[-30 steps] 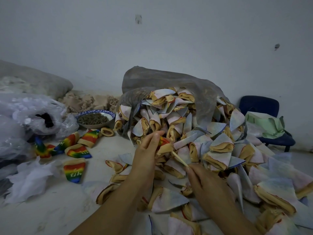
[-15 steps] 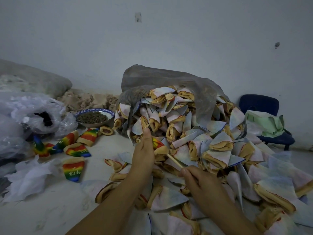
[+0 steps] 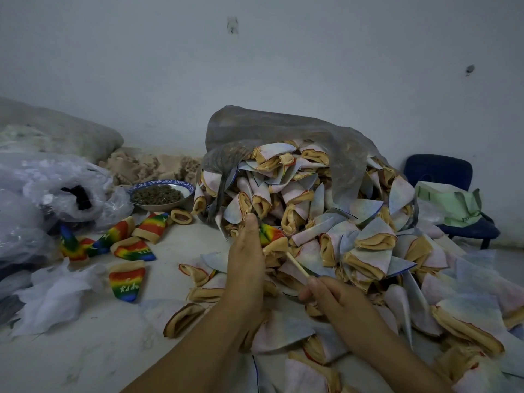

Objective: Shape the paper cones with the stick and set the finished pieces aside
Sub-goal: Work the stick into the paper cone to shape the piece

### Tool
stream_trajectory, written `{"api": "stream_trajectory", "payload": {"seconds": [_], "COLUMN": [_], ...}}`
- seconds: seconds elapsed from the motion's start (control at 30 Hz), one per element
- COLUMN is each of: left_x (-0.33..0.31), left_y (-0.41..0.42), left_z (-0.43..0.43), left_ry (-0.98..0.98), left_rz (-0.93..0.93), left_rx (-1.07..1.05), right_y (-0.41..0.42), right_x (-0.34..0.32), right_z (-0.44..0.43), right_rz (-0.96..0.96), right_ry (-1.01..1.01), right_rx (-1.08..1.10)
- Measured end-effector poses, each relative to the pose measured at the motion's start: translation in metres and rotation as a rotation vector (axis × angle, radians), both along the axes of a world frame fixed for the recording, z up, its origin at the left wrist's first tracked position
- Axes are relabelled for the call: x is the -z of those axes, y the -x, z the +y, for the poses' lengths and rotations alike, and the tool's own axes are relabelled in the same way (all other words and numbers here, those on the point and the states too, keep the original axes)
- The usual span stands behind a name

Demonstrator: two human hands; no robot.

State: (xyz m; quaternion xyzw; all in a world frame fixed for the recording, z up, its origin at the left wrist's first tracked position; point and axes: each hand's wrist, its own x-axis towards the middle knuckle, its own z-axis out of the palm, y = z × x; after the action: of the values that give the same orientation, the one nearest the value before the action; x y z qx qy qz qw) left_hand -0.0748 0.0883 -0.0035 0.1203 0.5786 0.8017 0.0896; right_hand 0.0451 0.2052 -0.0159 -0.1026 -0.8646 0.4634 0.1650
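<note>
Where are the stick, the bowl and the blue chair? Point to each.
stick [image 3: 297, 264]: head view, middle of bare shaft.
bowl [image 3: 163, 182]: head view, patterned far rim.
blue chair [image 3: 438, 170]: head view, centre of backrest.

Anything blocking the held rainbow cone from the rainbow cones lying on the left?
Nothing visible. Bare floor lies between the rainbow cone in the left hand and the set-aside rainbow cones. The stick, held by the right hand, sits in the cone's mouth and likely comes out first.

A rainbow cone [image 3: 270, 234] is held up, tip pointing away, tan mouth nearest; the thin pale stick [image 3: 296, 263] slants into that mouth; pale flattened cones [image 3: 371, 236] heap behind and right; finished rainbow cones [image 3: 131, 248] lie scattered left.
</note>
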Motion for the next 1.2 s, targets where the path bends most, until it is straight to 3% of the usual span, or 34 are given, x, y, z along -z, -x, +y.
{"api": "stream_trajectory", "payload": {"seconds": [0.1,0.27,0.37,0.8,1.2], "left_x": [0.003,0.004,0.006,0.007,0.009], "left_y": [0.006,0.012,0.013,0.017,0.000], "left_z": [-0.003,-0.004,-0.004,-0.005,0.004], "left_ry": [0.025,-0.132,-0.172,-0.007,0.022], "left_rz": [0.148,0.026,0.027,0.094,0.131], "left_rx": [0.025,0.314,0.366,0.033,-0.015], "right_y": [-0.001,-0.002,-0.003,-0.006,-0.004], "right_x": [0.001,0.004,0.003,-0.004,-0.005], "right_z": [0.000,0.005,0.007,0.011,-0.004], "right_rz": [0.007,0.017,0.021,-0.020,-0.006], "right_ry": [-0.032,-0.063,-0.042,-0.417,-0.318], "right_rx": [0.034,0.085,0.094,0.070,0.026]}}
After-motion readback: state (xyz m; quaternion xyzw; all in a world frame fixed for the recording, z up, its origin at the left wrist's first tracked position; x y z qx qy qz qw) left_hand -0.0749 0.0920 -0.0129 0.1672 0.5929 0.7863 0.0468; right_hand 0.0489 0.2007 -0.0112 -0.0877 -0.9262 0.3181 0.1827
